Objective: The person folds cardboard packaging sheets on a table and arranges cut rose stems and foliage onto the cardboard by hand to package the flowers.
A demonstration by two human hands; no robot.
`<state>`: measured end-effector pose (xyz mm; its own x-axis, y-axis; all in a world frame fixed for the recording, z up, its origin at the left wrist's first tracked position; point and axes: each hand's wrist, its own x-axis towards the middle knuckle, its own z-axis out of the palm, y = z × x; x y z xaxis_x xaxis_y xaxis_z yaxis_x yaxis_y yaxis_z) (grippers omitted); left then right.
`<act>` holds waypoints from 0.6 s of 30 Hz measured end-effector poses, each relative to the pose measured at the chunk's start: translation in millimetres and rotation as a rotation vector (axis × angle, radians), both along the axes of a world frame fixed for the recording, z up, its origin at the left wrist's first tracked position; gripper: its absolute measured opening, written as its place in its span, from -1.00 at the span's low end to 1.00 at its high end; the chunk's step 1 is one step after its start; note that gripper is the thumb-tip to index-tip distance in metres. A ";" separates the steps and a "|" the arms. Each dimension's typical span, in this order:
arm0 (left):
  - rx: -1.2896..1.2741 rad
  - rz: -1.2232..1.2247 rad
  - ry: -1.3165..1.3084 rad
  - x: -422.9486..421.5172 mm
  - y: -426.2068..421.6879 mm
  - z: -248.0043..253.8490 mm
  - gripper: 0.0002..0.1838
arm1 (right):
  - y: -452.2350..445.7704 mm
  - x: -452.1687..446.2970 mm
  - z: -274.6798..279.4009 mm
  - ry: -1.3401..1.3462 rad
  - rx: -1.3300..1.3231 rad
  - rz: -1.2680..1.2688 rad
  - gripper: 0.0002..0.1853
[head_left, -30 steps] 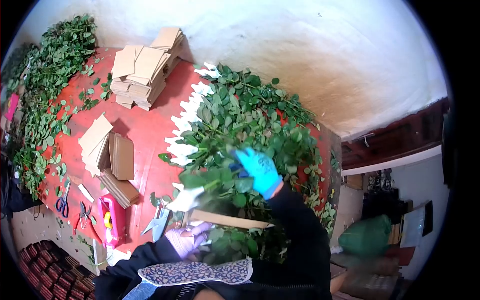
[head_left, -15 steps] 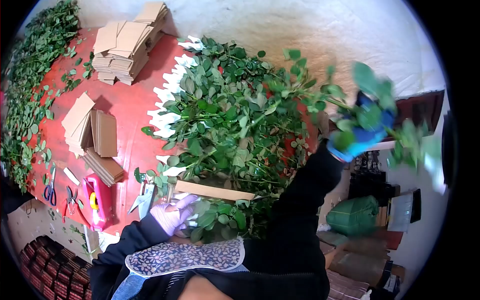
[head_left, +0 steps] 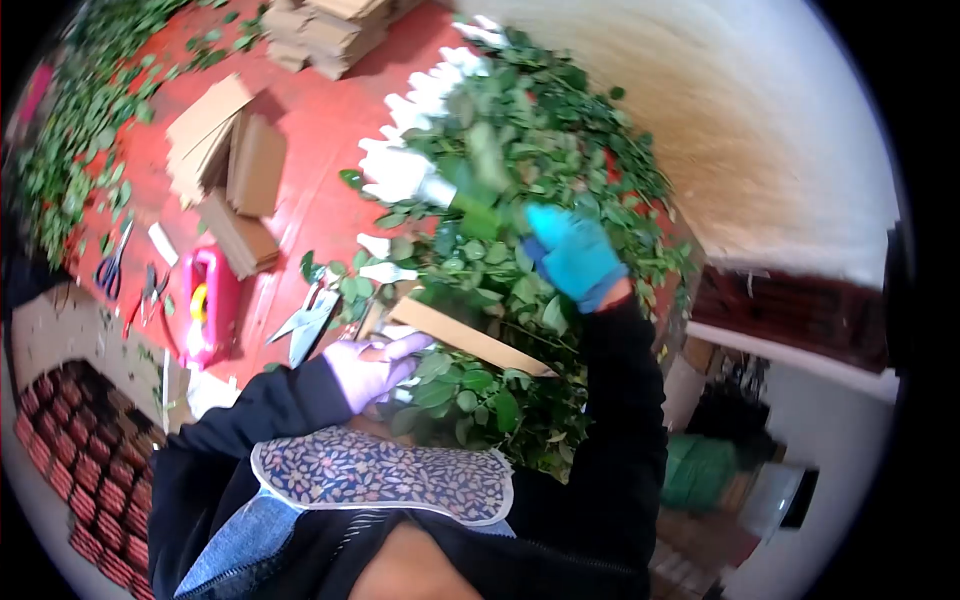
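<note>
My left hand (head_left: 366, 374), in a lilac glove, lies with fingers stretched and apart over white-wrapped flower heads beside a cardboard strip (head_left: 480, 343). Leafy stems (head_left: 470, 390) spread to the right of it, under the strip. My right hand (head_left: 578, 258), in a blue glove, is closed round a leafy flower stem (head_left: 480, 215) above the pile; motion smears it. The stem's white-wrapped head (head_left: 432, 188) points left, towards a row of other white-wrapped heads (head_left: 395, 165). Under my right hand lies the thick pile of leafy stems (head_left: 590, 150), which look like roses.
On the red table (head_left: 310, 150) are cardboard pieces (head_left: 255, 165), a cardboard stack (head_left: 335, 35), a pink tape dispenser (head_left: 207, 305), scissors (head_left: 114, 265), red-handled pruners (head_left: 150, 297) and a metal-bladed tool (head_left: 308, 322). More greenery (head_left: 90, 130) covers the far left. A wall rises behind the pile.
My right hand has swung left and down from the far right, bringing the stem over the pile. My left hand stays by the cardboard strip. The view has shifted.
</note>
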<state>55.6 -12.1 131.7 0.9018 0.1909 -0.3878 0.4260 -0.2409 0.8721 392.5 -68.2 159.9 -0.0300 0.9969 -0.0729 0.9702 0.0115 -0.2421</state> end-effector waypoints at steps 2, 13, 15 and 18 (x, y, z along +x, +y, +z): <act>-0.066 -0.023 0.025 -4.3 0.0 -1.5 -0.58 | 0.2 -24.1 -41.6 0.059 -0.163 0.041 -0.68; 0.085 0.068 -0.203 -7.3 -12.5 -23.1 -0.54 | -29.0 -37.5 -100.9 -0.201 -0.455 -0.008 -0.73; 0.039 0.102 -0.224 -11.9 -17.0 -31.1 -0.54 | -22.7 -39.5 -65.6 -0.197 -0.419 -0.052 -0.72; 0.009 0.159 -0.397 -10.4 -22.5 -50.5 -0.51 | -30.3 -27.8 -18.4 -0.114 -0.132 -0.049 -0.55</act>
<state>45.1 -34.6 81.2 0.9397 0.3417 -0.0141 0.0902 -0.2078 0.9740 364.6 -98.5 141.5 0.0346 0.9785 -0.2034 0.9901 -0.0613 -0.1265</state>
